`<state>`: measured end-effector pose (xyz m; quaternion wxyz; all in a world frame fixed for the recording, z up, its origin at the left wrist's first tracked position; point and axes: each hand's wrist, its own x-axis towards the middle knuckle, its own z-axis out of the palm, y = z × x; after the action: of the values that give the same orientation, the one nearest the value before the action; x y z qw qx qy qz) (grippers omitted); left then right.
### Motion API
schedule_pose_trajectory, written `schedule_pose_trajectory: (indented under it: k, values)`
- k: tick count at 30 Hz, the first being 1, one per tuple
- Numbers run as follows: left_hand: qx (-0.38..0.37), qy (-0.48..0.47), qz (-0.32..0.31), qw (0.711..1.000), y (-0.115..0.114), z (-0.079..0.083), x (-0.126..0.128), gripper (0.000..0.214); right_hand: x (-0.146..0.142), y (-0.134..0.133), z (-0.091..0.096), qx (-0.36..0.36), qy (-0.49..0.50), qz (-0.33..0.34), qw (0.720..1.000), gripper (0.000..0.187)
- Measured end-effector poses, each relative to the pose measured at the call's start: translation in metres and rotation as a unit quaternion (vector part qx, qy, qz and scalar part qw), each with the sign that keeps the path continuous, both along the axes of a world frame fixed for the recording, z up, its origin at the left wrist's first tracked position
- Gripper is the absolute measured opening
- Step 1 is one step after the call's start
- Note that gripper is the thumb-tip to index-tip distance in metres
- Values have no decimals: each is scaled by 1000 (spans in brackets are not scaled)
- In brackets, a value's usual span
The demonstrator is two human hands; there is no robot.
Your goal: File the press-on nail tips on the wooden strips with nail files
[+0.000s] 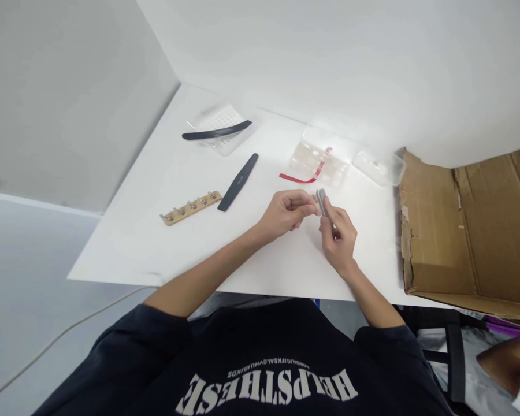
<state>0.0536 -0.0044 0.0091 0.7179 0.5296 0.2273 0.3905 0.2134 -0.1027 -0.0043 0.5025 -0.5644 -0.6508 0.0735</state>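
My right hand (340,240) is closed around a grey nail file (321,199), its upper end showing past the thumb and fingers. Just left of it, my left hand (288,212) pinches a small pale piece (314,197) that touches or nearly touches the file; fingers cover most of it, so its kind is unclear. Beyond the hands lies a clear compartment box (338,173) of pale pieces, with a red strip (316,173) across it. A black nail file (239,182) rests to the left, near a tan strip (190,208) carrying several metal clips.
A curved black nail file (216,131) lies across a clear tray (229,147) at the back left. Right of the compartment box sits a clear lid or case (375,167). An open cardboard box (442,231) stands on the right. Another person's arm (509,364) shows at lower right.
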Motion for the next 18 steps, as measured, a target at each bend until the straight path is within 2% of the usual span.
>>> schedule_pose_trajectory:
  k: [5, 9, 12, 15, 18]
  values:
    - [-32, -19, -15, 999, 2, 0, -2, 39, 3, 0, -3, -9, 10, -46, 999, 49]
    - [-27, -22, 3, 999, 6, -1, -2, 40, 1, -2, -3, 47, -11, -12, 999, 52]
    - [10, 4, 28, 1000, 5, 0, -1, 35, -1, -2, -3, 64, -47, 7, 997, 56]
    - [71, 59, 49, 995, 1, 2, -1, 21, -2, -1, -1, 36, -55, 14, 998, 56]
    - [95, 83, 60, 990, -1, 4, -2, 14, -1, 0, 0, 22, -49, 16, 998, 57]
